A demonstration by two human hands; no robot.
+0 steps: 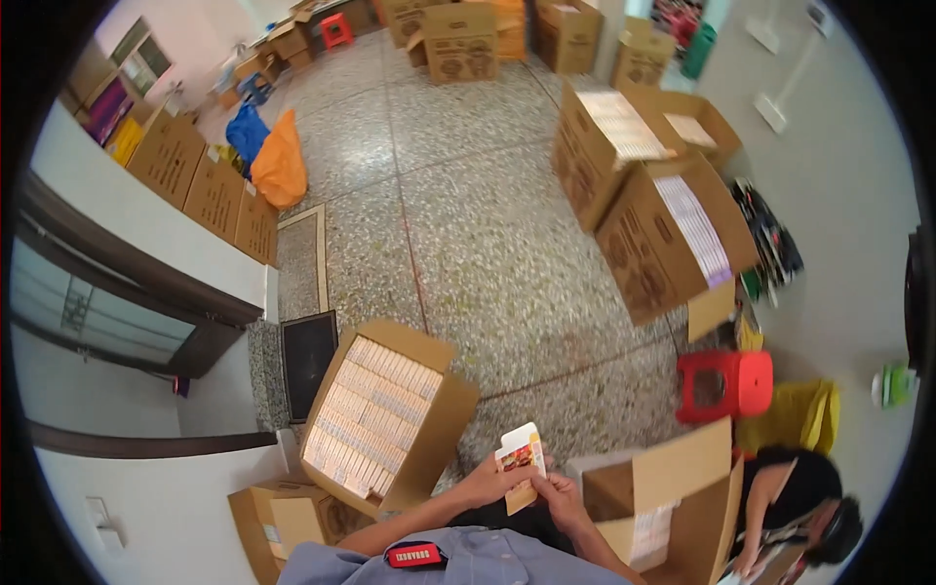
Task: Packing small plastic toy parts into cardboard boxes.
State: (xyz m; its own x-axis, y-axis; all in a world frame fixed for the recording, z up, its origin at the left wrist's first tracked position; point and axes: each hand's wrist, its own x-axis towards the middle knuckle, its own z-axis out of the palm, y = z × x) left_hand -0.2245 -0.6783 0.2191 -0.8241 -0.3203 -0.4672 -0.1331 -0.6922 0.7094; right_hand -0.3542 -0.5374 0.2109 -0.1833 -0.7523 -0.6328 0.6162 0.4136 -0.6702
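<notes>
Many boxes [645, 252] edge the speckled floor [478, 244] (fingers [514, 477] pinch a carton [523, 457]).

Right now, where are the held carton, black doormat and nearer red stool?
Held carton [521, 459]: head view, printed panel.
Black doormat [308, 353]: head view, flat middle.
Nearer red stool [751, 392]: head view, seat.

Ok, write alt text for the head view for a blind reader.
A person's left hand and right hand hold a small printed carton. Left of them sits a cardboard box packed with small packages; right, an open box with a co-worker beside it.
</notes>
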